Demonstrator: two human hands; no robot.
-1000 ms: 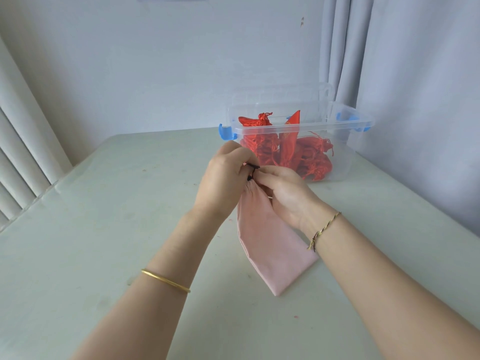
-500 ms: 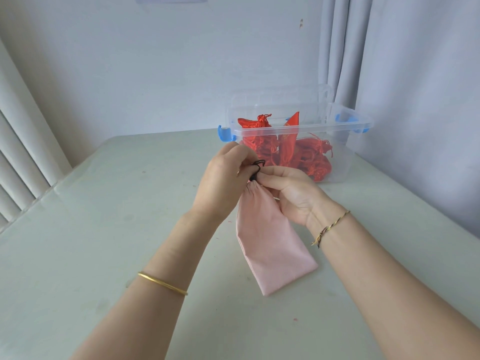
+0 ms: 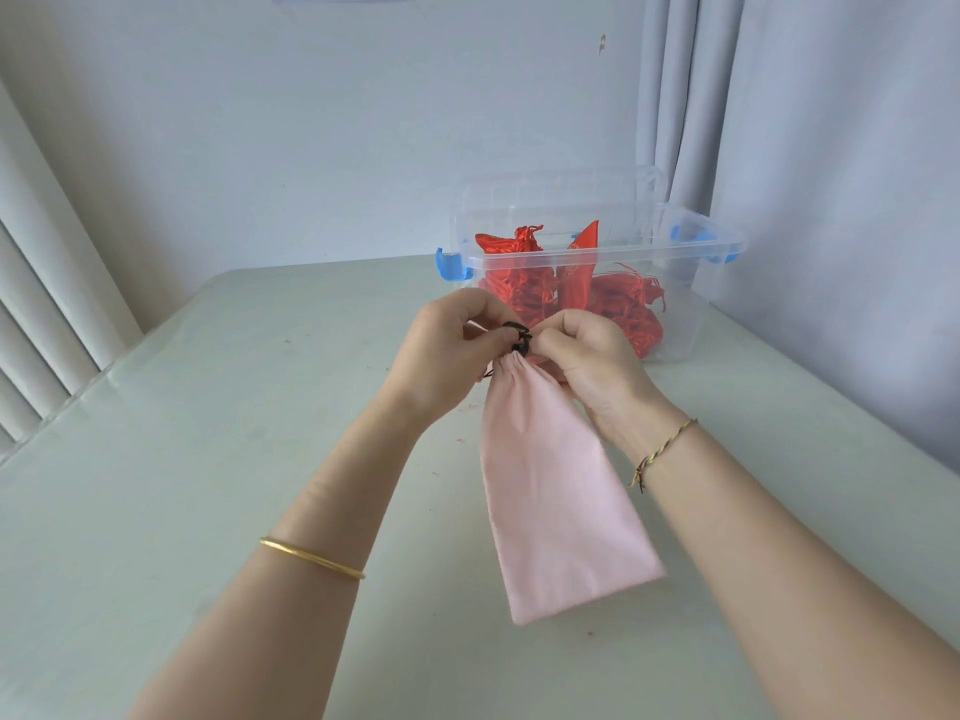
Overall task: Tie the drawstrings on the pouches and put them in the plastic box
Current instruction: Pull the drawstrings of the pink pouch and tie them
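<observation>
A long pale pink pouch (image 3: pixel 550 491) hangs from its gathered neck, its lower end resting on the table. My left hand (image 3: pixel 447 350) and my right hand (image 3: pixel 597 356) pinch the dark drawstring (image 3: pixel 517 337) at the neck from either side, fingertips almost touching. Behind them stands a clear plastic box (image 3: pixel 691 314) with blue latches, open on top. Inside it lie several red pouches (image 3: pixel 540 283), partly hidden by my hands.
The pale green table (image 3: pixel 208 459) reaches to the wall. The box's clear lid (image 3: pixel 561 189) leans behind it. Grey curtains (image 3: pixel 831 200) hang at the right, and white blinds (image 3: pixel 36 324) run along the left edge.
The pouch has swung to hang straighter, its neck now gathered tight. My hands have drawn the dark cord into a small loop and knot between them, staying in much the same place.
</observation>
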